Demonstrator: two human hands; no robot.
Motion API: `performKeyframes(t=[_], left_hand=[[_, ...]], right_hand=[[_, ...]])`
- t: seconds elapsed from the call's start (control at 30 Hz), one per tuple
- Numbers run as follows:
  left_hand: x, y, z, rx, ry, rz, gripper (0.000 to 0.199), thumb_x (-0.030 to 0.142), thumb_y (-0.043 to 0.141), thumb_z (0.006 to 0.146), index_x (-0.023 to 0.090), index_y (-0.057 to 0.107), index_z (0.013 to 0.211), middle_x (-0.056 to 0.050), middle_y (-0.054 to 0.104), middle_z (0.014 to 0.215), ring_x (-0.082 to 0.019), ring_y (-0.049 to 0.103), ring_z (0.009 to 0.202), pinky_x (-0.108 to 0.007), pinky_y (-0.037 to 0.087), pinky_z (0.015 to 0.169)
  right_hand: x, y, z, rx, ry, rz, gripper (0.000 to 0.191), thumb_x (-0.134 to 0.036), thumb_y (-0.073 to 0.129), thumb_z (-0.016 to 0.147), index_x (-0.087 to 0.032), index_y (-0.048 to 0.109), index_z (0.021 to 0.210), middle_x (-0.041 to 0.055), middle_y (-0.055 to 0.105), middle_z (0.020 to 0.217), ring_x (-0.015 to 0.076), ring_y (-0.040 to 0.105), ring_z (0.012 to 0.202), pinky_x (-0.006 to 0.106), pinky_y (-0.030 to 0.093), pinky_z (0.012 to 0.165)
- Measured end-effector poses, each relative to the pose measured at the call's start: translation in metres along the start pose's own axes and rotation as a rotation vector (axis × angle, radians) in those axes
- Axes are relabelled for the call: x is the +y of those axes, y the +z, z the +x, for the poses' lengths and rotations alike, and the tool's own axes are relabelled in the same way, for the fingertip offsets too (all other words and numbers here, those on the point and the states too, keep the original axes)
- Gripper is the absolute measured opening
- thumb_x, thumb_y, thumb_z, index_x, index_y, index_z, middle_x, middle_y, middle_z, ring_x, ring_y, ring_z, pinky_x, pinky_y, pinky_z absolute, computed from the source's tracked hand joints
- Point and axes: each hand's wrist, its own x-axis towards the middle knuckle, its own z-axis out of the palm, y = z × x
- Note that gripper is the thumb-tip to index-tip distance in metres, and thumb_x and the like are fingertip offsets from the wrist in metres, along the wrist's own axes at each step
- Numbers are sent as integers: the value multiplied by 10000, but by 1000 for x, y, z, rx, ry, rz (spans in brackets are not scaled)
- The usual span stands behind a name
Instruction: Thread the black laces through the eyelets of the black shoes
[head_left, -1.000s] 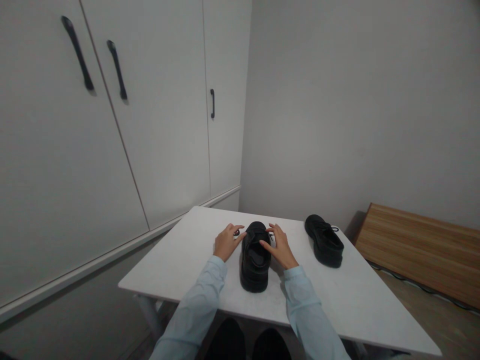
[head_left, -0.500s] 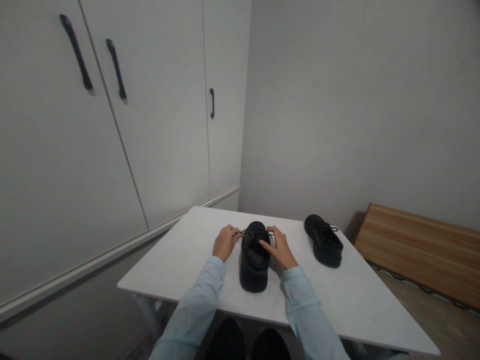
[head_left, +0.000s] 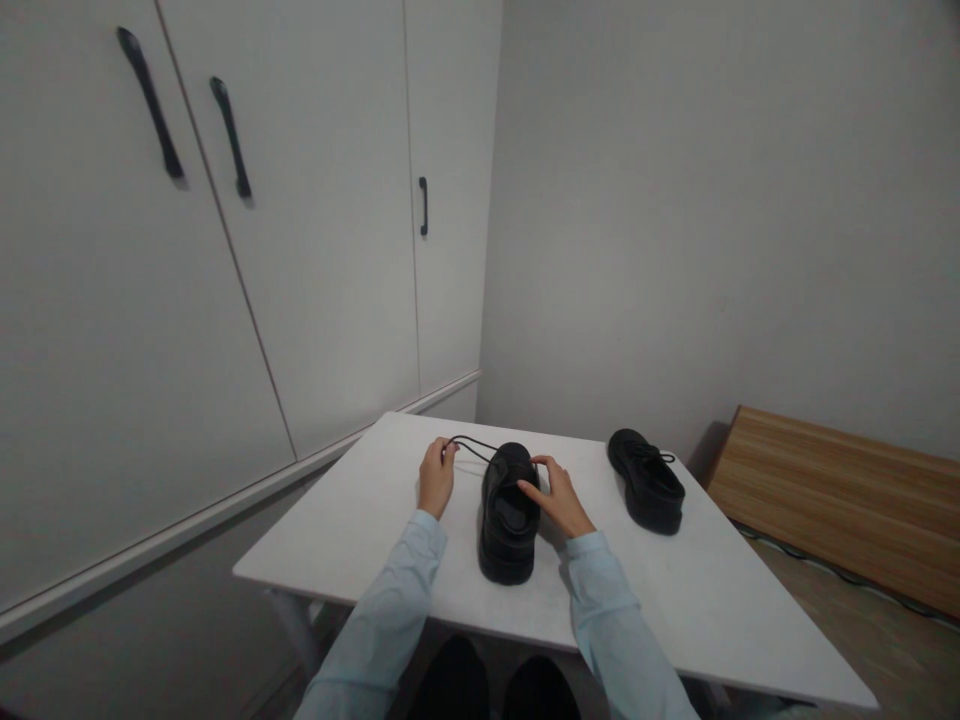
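Note:
A black shoe point(head_left: 508, 540) stands on the white table in front of me, its toe pointing away and its heel toward me. My left hand point(head_left: 437, 476), left of the shoe, pinches a black lace point(head_left: 472, 440) that stretches across to the shoe's front part. My right hand point(head_left: 556, 497) is at the shoe's right side, thumb at the opening and fingers by the upper edge, closed on the shoe. A second black shoe point(head_left: 646, 482) with a tied lace rests farther right, near the table's back edge.
The white table point(head_left: 360, 510) has its near edge just before my legs. White cabinets point(head_left: 315, 250) with dark handles line the left, and a grey wall point(head_left: 675, 220) is behind. A wood-grain board point(head_left: 840, 500) lies to the right beyond the table.
My left hand has moved left and slightly up, away from the shoe, and a longer stretch of lace now shows. My right hand and both shoes look nearly unchanged.

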Motion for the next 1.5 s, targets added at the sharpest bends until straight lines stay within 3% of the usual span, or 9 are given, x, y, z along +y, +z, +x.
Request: performKeyframes(t=[0.37, 0.57, 0.73, 0.87, 1.03, 1.17, 1.3, 1.4, 1.5], left_hand=[[5, -6, 5, 130, -100, -304, 251, 401, 397, 883, 199, 530, 820, -4, 557, 763, -132, 507, 712, -228, 402, 655], [-2, -5, 9, 203, -225, -615, 270, 473, 424, 850, 209, 475, 826, -17, 565, 873, -97, 486, 642, -190, 369, 534], [-2, -3, 11, 230, -245, -770, 334, 525, 470, 815, 195, 463, 766, -59, 620, 927, -136, 580, 814, -233, 445, 668], [3, -4, 11, 160, -380, -959, 280, 417, 461, 853, 176, 467, 710, -108, 656, 1016, -190, 613, 975, -301, 475, 767], [9, -9, 15, 40, -627, -1113, 189, 308, 408, 882, 184, 462, 751, -94, 653, 1014, -209, 659, 894, -349, 511, 685], [11, -13, 31, 94, -626, -1000, 129, 304, 454, 863, 196, 464, 793, -37, 635, 826, -119, 622, 630, -306, 522, 632], [11, -20, 59, 114, -414, -741, 138, 332, 493, 831, 198, 468, 809, 12, 590, 755, -62, 495, 461, -208, 434, 491], [4, -27, 81, 120, -212, -353, 123, 314, 486, 835, 197, 511, 807, 15, 576, 695, -89, 483, 485, -200, 380, 491], [-11, -32, 97, 86, -62, 3, 84, 247, 488, 836, 196, 551, 815, -27, 603, 726, -165, 566, 670, -262, 428, 664]], right_hand=[[6, 3, 4, -61, -14, 220, 462, -486, 634, 724, -230, 514, 1089, 75, 590, 1144, 250, 524, 1118, 432, 378, 988], [7, 0, 4, -73, 6, 325, 367, -445, 594, 758, -250, 534, 1064, 66, 597, 1135, 242, 536, 1127, 436, 389, 993], [7, -1, 4, -80, 61, 339, 346, -451, 566, 774, -254, 544, 1057, 75, 596, 1162, 259, 545, 1122, 451, 406, 966], [8, 0, 5, -74, 58, 358, 340, -456, 563, 768, -250, 555, 1038, 82, 605, 1159, 266, 562, 1095, 436, 452, 908], [9, 0, 5, -88, 64, 373, 338, -447, 561, 772, -248, 550, 1044, 80, 595, 1171, 256, 551, 1109, 419, 455, 912], [9, 1, 5, -84, 65, 372, 330, -437, 564, 768, -249, 552, 1038, 82, 600, 1161, 263, 555, 1102, 431, 452, 915], [12, 3, 6, -71, 66, 365, 328, -428, 559, 763, -249, 554, 1038, 77, 613, 1142, 269, 563, 1088, 449, 448, 910], [14, 4, 7, -70, 68, 368, 320, -425, 544, 767, -246, 556, 1033, 68, 616, 1131, 263, 559, 1092, 454, 429, 932], [14, 4, 8, -75, 69, 382, 316, -417, 540, 769, -245, 556, 1034, 64, 617, 1124, 259, 555, 1095, 451, 408, 956]])
